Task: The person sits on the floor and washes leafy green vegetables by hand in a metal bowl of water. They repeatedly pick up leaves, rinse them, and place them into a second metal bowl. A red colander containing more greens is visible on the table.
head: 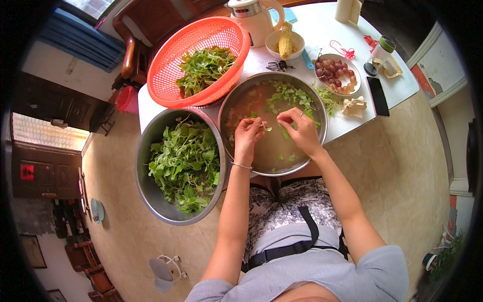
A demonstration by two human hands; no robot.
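My left hand (250,133) pinches a small sprig of leafy greens (267,128) over a wide metal basin (321,140) of cloudy water. Opposite it, my right hand (300,129) has thumb and finger pressed together, with a green leaf (285,132) hanging at the fingertips. Loose greens (292,94) float along the far side of the water, and a few leaves drift near the front. A deeper metal basin (140,166) to the left is heaped with leafy stems (185,162). Behind it, a tilted red plastic colander (162,81) holds more picked greens (205,70).
On the white table (320,19) are a kettle (256,28), a bowl (269,45) with a corn cob (285,39), and a plate of grapes (334,71). A phone (377,96) overhangs the right edge near a crumpled paper (354,107) and a green-lidded jar (381,53).
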